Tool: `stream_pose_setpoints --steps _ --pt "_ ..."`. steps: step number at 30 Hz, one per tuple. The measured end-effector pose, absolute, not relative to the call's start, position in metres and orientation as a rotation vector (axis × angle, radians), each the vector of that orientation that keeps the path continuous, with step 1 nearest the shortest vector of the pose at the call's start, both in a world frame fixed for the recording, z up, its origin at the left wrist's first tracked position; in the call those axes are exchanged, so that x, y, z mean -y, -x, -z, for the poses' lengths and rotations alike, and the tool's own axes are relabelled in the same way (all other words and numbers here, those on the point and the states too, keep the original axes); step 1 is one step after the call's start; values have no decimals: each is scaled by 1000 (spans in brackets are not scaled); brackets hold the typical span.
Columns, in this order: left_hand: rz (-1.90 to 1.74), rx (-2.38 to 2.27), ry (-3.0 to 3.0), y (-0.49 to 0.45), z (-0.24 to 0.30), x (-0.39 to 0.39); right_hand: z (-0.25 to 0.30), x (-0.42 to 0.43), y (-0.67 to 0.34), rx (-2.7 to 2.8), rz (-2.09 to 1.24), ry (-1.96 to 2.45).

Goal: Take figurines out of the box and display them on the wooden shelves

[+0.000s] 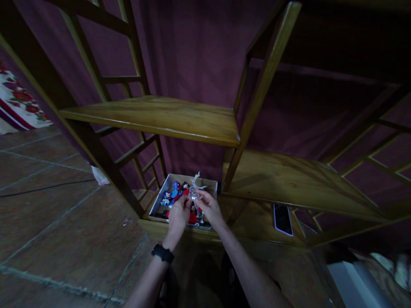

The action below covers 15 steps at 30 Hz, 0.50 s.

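Over a shallow cardboard box, both of my hands meet at a clear, glassy figurine with antler-like branches. My right hand grips it from the right, thumb and fingers closed around its body. Closed in a pinch, my left hand is at the figurine's left side; its fingertips partly cover the contact. Several small toy figures lie in the box beneath, among them a blue one and a blue-and-white one. Red pieces lie near the front, partly hidden by my hands.
The box stands on the bottom board of a wooden shelf unit, below a higher shelf. A phone-like dark object with a pale edge lies to the right. A cable crosses the tiled floor. A pale box is at lower right.
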<state>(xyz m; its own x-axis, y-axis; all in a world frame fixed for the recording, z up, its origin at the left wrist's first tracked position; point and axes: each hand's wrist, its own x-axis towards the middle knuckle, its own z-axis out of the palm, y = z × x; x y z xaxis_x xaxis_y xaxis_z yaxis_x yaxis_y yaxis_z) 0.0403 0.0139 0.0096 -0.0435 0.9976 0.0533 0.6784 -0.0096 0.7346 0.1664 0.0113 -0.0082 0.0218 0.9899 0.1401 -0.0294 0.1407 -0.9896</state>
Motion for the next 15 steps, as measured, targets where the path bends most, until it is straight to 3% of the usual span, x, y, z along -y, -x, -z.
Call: stream_pose_setpoints --steps 15 --pt "-1056 -1524 -1560 -40 11 -26 5 -9 -164 1282 -1000 1107"
